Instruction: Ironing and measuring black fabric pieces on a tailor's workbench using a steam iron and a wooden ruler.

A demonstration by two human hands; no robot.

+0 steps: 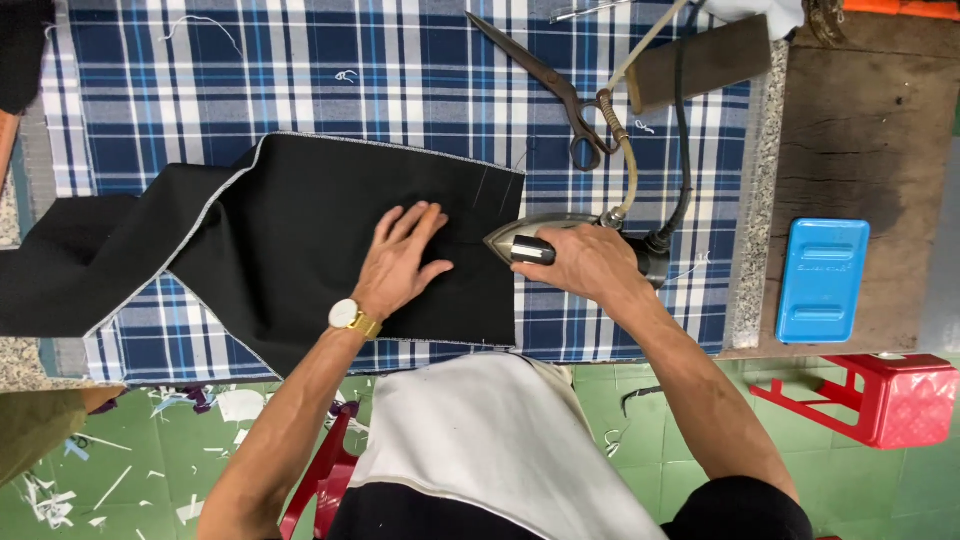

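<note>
A piece of black fabric (pixel 290 240) lies spread over a blue and white plaid cloth (pixel 330 70) on the table. My left hand (pixel 398 262), with a watch on the wrist, presses flat on the black fabric, fingers apart. My right hand (pixel 590 262) grips the handle of a metal steam iron (pixel 535 240), whose pointed nose sits at the right edge of the black fabric, just right of my left hand. A hose and a dark cord (pixel 684 130) run from the iron's rear toward the far edge.
Large scissors (pixel 555 85) lie on the plaid cloth beyond the iron. A blue plastic box (pixel 822 280) rests on the wooden surface at the right. A red plastic stool (pixel 890 398) stands on the green tiled floor, which is littered with fabric scraps.
</note>
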